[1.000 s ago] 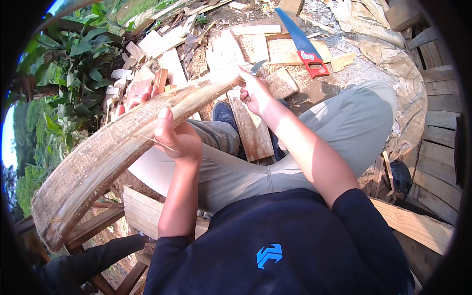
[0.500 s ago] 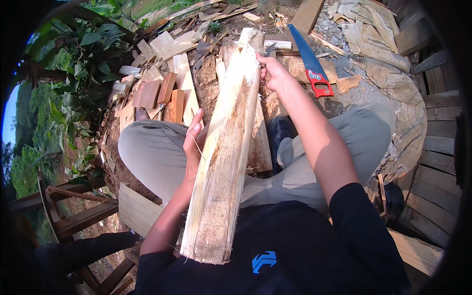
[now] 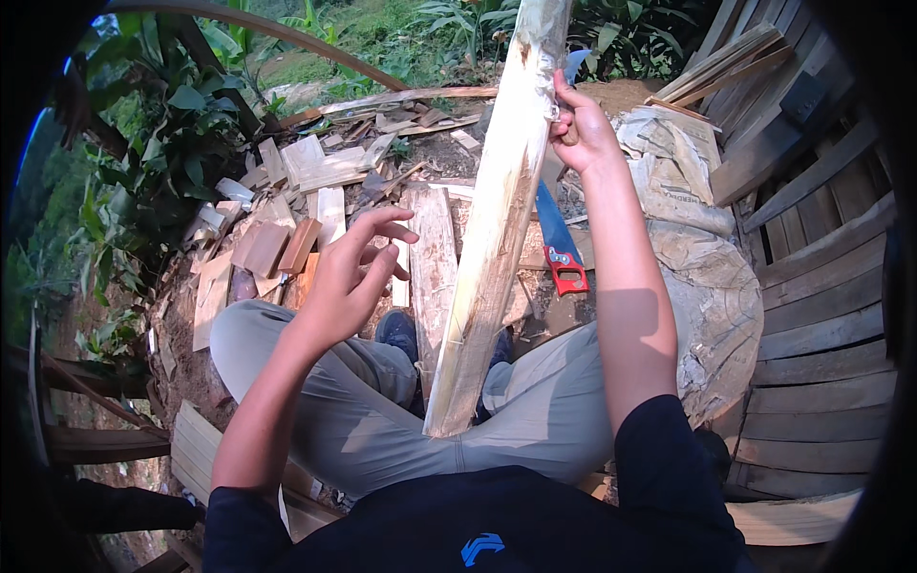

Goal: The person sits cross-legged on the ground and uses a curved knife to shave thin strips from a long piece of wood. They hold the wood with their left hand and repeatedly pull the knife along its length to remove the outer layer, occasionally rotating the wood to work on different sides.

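Rough-hewn timber [image 3: 497, 239] slanting above the grey trousers [image 3: 368, 435], lower end between the thighs, right hand [image 3: 583, 129] clasping its upper right edge, metal blade [image 3: 574, 65] just beyond, left hand [image 3: 346, 277] empty, fingers loosely bent, apart from the timber, red-handled handsaw [image 3: 560, 241] lying behind it

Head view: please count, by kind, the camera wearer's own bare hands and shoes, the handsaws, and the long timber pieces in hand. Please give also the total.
Bare hands: 2 (left hand, right hand)
Shoes: 2 (left shoe, right shoe)
Handsaw: 1
Long timber piece in hand: 1
Total: 6
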`<state>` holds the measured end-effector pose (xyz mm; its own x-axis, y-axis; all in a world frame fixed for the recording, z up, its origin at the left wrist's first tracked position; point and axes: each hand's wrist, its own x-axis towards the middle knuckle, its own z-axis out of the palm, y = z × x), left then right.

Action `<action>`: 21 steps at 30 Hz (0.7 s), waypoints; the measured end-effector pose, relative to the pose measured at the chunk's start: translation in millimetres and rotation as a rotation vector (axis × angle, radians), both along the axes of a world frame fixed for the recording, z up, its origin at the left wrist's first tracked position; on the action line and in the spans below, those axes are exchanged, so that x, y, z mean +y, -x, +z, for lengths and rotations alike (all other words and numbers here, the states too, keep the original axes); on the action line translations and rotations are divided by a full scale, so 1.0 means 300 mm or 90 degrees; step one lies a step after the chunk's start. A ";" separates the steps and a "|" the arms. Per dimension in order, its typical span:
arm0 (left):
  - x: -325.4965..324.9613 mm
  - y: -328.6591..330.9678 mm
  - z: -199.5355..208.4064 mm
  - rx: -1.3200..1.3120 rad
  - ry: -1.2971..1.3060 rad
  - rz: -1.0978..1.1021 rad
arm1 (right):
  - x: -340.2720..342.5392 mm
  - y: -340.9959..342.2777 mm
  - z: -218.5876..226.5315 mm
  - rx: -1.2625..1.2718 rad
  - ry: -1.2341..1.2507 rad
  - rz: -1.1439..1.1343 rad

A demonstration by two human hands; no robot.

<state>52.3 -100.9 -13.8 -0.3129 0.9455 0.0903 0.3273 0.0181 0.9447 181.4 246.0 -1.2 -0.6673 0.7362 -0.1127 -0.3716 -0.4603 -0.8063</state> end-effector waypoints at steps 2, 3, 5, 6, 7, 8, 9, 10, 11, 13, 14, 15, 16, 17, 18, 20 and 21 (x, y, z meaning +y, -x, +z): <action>0.018 0.006 0.054 0.034 -0.030 0.015 | -0.034 0.011 0.071 0.009 -0.079 0.050; 0.029 0.023 0.068 0.058 -0.073 0.033 | -0.055 0.030 0.103 0.035 -0.114 0.091; 0.047 0.063 0.069 0.103 -0.142 0.067 | -0.111 0.045 0.103 0.063 -0.113 0.166; 0.053 0.082 0.094 0.100 -0.169 0.086 | -0.137 0.058 0.103 0.050 -0.129 0.182; 0.056 0.104 0.118 0.093 -0.180 0.106 | -0.174 0.079 0.083 0.053 -0.145 0.204; 0.070 0.124 0.141 0.094 -0.220 0.122 | -0.209 0.089 0.075 0.054 -0.164 0.221; 0.085 0.147 0.164 0.095 -0.261 0.139 | -0.238 0.105 0.071 0.055 -0.185 0.239; 0.084 0.174 0.191 0.114 -0.289 0.158 | -0.271 0.140 0.041 0.064 -0.155 0.279; 0.089 0.197 0.218 0.127 -0.322 0.175 | -0.307 0.170 0.023 0.070 -0.163 0.334; 0.078 0.244 0.259 0.092 -0.354 0.193 | -0.392 0.229 -0.002 0.075 -0.167 0.408; 0.069 0.270 0.262 0.080 -0.365 0.206 | -0.432 0.249 0.006 0.069 -0.183 0.425; 0.054 0.295 0.266 0.069 -0.375 0.219 | -0.451 0.280 -0.024 0.063 -0.187 0.458; 0.041 0.306 0.271 0.055 -0.392 0.216 | -0.480 0.308 -0.036 0.070 -0.186 0.502; 0.025 0.306 0.265 0.010 -0.401 0.244 | -0.507 0.333 -0.045 0.078 -0.185 0.545; 0.017 0.313 0.271 0.005 -0.408 0.201 | -0.526 0.351 -0.052 0.103 -0.195 0.592; 0.001 0.319 0.281 0.021 -0.434 0.142 | -0.540 0.363 -0.053 0.093 -0.180 0.648; -0.006 0.320 0.284 0.043 -0.453 0.121 | -0.543 0.366 -0.053 0.088 -0.173 0.674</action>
<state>-43.6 -102.6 71.4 -0.4374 0.5816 0.6859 0.4371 -0.5290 0.7274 71.4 83.1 -17.0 -0.9695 -0.2275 0.0913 0.0110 -0.4124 -0.9109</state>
